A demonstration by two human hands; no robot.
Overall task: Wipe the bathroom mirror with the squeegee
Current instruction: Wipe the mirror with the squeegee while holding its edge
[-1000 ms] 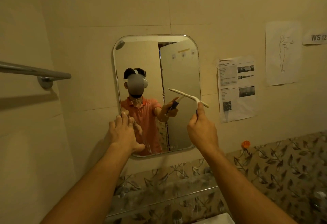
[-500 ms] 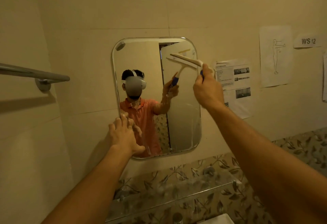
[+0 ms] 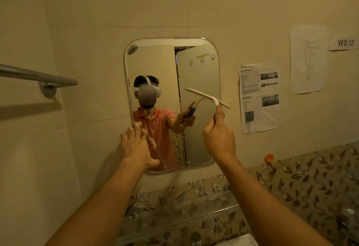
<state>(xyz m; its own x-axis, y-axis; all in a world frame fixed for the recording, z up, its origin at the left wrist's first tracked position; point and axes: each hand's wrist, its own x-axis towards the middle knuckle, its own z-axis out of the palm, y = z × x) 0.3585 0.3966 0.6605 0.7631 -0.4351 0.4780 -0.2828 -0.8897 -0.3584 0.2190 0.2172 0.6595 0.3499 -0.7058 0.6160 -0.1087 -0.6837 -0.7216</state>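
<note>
Bathroom mirror [image 3: 194,67]: squeegee [image 3: 206,97], gripped by right hand [image 3: 219,138] just below it, dropped from top to mid-glass, so stroke approx half done; left hand [image 3: 136,146] flat on lower-left edge.

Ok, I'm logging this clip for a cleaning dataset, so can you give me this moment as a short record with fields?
mirror: on the tiled wall, above a glass shelf
squeegee: blade tilted with its left end higher, at the mirror's right side, right end past the edge
blade contact: looks pressed to the glass, not certain
right hand: grips the squeegee handle
left hand: fingers straight, resting on the mirror's lower left edge
right of mirror: printed sheet, figure drawing, label reading WS 12
left of mirror: towel bar
</note>
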